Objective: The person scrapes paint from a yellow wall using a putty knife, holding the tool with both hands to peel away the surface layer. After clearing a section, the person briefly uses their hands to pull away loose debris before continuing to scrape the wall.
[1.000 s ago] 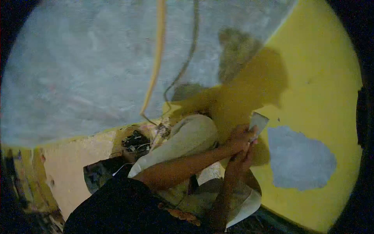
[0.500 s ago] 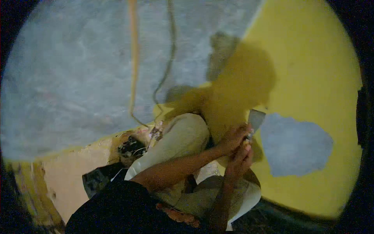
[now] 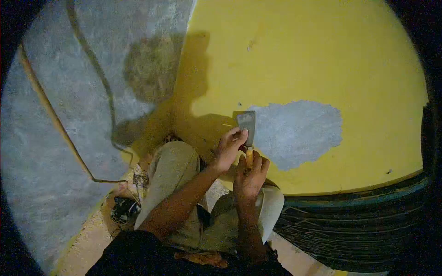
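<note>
A putty knife (image 3: 246,122) with a wide metal blade and a yellow-orange handle is held upright in front of the yellow wall (image 3: 299,60). My right hand (image 3: 251,177) is wrapped round its handle. My left hand (image 3: 231,148) pinches the lower side of the blade, with the thumb on the metal. Just right of the blade lies a rough-edged grey patch (image 3: 299,133) on the yellow wall.
A grey wall area (image 3: 152,23) with an orange hose or cable (image 3: 57,122) is at the left. Dark ribbed material (image 3: 350,225) lies at lower right. A dark object with wires (image 3: 124,209) sits left of my bent knees.
The view has turned to the right, so the wall, patch and cable appear further left. Both hands still hold the putty knife, whose blade now shows more upright.
</note>
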`<state>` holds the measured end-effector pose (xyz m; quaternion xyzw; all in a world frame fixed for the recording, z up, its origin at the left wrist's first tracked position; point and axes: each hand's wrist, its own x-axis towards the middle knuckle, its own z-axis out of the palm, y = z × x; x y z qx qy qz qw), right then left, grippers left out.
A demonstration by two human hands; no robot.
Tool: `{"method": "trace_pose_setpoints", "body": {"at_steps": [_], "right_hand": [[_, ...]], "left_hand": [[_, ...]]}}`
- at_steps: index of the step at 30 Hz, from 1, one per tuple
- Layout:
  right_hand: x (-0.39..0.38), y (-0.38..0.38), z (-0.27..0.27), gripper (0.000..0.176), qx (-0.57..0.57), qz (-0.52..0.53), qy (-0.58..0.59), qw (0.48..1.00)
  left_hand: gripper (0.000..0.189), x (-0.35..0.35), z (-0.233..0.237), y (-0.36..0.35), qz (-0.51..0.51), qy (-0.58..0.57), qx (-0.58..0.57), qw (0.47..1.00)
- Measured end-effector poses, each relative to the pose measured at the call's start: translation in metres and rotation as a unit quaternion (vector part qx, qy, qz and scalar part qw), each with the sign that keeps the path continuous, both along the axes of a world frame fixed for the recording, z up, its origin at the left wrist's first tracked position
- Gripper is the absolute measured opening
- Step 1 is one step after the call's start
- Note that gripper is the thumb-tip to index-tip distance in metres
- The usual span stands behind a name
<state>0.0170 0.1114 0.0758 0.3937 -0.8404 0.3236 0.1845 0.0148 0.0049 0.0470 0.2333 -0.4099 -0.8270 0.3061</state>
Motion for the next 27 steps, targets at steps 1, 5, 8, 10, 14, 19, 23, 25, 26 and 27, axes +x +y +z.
{"method": "trace_pose_setpoints", "body": {"at_steps": [1, 5, 8, 10, 14, 19, 23, 25, 26, 27], "right_hand": [[0.000, -0.003, 0.003, 0.032, 0.004, 0.008, 0.010, 1.000], [0.009, -0.002, 0.033, 0.030, 0.043, -0.080, -0.195, 0.977], [0.002, 0.002, 0.035, 0.030, 0.108, -0.055, -0.115, 0.986], [-0.002, 0.003, 0.032, 0.029, 0.103, -0.031, -0.056, 0.993], [-0.003, 0.008, 0.023, 0.028, 0.072, -0.015, -0.049, 0.996], [-0.008, 0.005, 0.012, 0.029, 0.087, -0.024, -0.033, 0.995], [-0.012, 0.002, 0.004, 0.021, 0.118, -0.004, -0.002, 0.993], [-0.005, -0.005, 0.009, 0.017, 0.141, -0.044, -0.079, 0.986], [-0.005, -0.007, 0.007, 0.017, 0.144, -0.041, -0.082, 0.985], [-0.004, -0.008, 0.003, 0.017, 0.125, -0.037, -0.098, 0.987]], "left_hand": [[0.029, -0.002, -0.007, -0.004, -0.001, 0.004, 0.009, 1.000], [0.030, -0.011, -0.027, -0.008, -0.093, 0.099, 0.088, 0.987], [0.037, -0.017, -0.034, -0.007, -0.148, 0.140, 0.145, 0.968], [0.045, -0.011, -0.026, -0.006, -0.140, 0.104, 0.109, 0.979], [0.034, -0.013, -0.037, -0.007, -0.208, 0.109, 0.224, 0.946], [0.032, -0.014, -0.029, -0.011, -0.173, 0.181, 0.226, 0.941], [0.040, -0.019, -0.024, -0.006, -0.170, 0.158, 0.192, 0.954], [0.041, -0.025, -0.026, -0.011, -0.137, 0.134, 0.194, 0.962], [0.039, -0.025, -0.032, -0.015, -0.163, 0.124, 0.185, 0.961], [0.036, -0.021, -0.034, -0.018, -0.191, 0.109, 0.177, 0.959]]}}
